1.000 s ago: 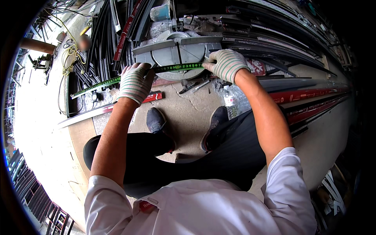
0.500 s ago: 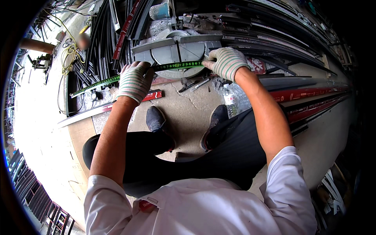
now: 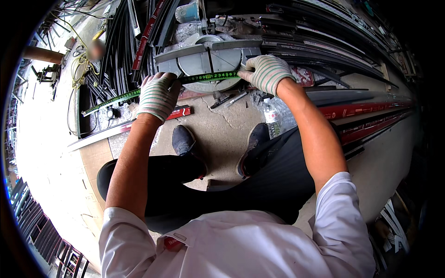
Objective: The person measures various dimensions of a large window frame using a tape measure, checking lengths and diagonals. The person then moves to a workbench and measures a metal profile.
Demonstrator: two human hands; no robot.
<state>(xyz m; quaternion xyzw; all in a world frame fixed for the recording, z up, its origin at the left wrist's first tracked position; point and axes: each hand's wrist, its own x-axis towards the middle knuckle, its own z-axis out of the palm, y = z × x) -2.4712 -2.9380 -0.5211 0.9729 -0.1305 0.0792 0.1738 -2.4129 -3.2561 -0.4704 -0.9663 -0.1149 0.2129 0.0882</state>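
Observation:
A green-and-black tape measure blade (image 3: 211, 77) is drawn out across the front of a mitre saw's grey base (image 3: 190, 67) with its round turntable. My left hand (image 3: 159, 96), in a striped knit glove, is closed round the blade partway along. Beyond that hand the blade runs on to the left and slants toward me. At the blade's right end my right hand (image 3: 269, 74), gloved alike, pinches it between thumb and fingers. Whether the tape's case is inside the right hand cannot be seen. Both hands are held about level, and the blade between them is nearly straight.
Long dark metal profiles (image 3: 118, 46) lie behind my left hand, and more (image 3: 320, 51) stretch off to the right. Red-wrapped profiles (image 3: 361, 110) lie by my right forearm. A plastic bottle (image 3: 270, 112) stands near my right foot. A marker (image 3: 237, 99) lies before the saw.

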